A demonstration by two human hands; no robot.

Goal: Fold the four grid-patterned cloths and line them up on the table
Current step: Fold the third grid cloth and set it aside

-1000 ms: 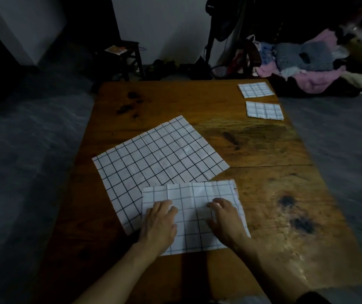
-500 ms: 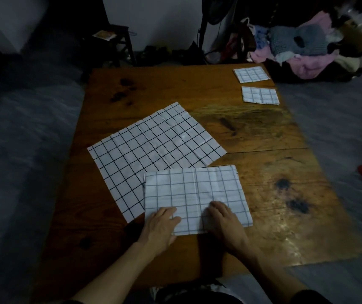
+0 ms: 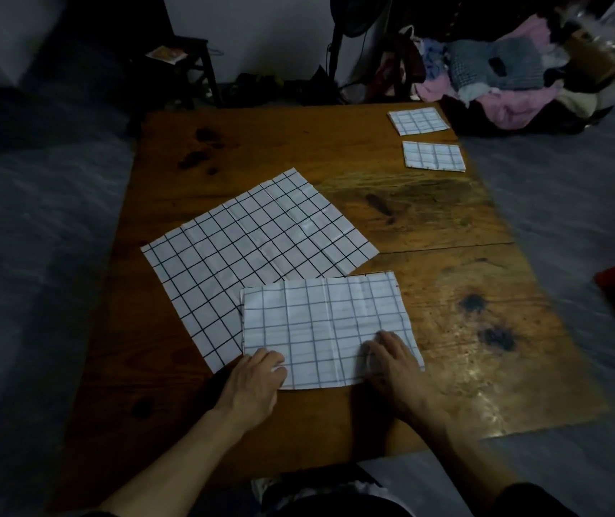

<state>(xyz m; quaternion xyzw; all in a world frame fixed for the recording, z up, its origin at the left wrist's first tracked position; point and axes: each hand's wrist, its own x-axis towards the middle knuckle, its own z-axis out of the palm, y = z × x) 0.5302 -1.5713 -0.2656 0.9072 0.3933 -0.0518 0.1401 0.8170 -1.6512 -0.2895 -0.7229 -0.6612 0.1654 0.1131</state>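
Dim light falls on a worn wooden table (image 3: 429, 203) with dark stains. At its near edge lies a half-folded grid cloth (image 3: 324, 326), its folded side toward the person. The left hand (image 3: 254, 382) rests on the cloth's near left corner, fingers curled at the edge; whether they pinch the fabric I cannot tell. The right hand (image 3: 391, 360) lies on the near right part, fingers bent and pressing down on the cloth. Beneath this cloth's far left part, and reaching further left and away, an unfolded grid cloth (image 3: 246, 236) lies flat and turned at an angle. At the far right corner sit two small folded cloths, one (image 3: 418, 121) beyond the other (image 3: 433, 156), slightly apart. Past the table, a pile of clothes (image 3: 503, 80) lies on the right and a dark stool (image 3: 186, 65) stands on the left.
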